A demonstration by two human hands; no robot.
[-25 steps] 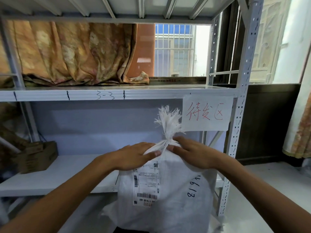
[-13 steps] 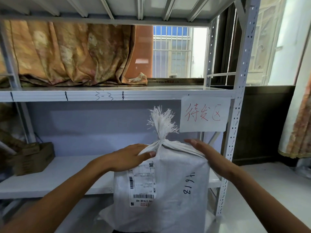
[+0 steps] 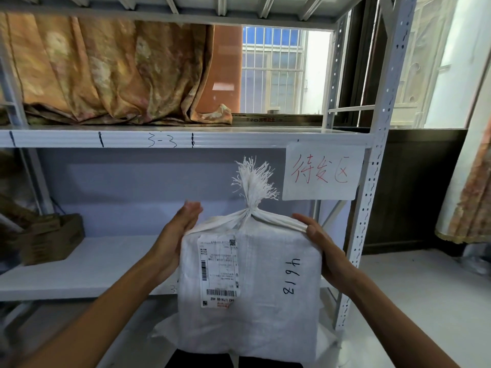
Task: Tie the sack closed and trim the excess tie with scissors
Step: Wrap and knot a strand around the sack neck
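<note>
White sack (image 3: 252, 301) upright in front of the lower shelf (image 3: 93, 266), its knot (image 3: 249, 212) tied and a frayed tuft (image 3: 253, 179) standing above; left hand (image 3: 174, 243), earlier at the knot, now flat against the sack's upper left side, grip spread, fingers straight; right hand (image 3: 325, 251) has slid to the sack's upper right corner, grip likewise spread, pressing; red-lettered sign (image 3: 321, 171) above and right of the sack; cardboard box (image 3: 50, 240) well to its left.

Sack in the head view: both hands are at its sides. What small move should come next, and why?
Probably press both palms in and lift the sack. Its neck already looks cinched below the frayed tuft, no scissors show, and the left hand and right hand flank its upper corners with straight fingers.
</note>
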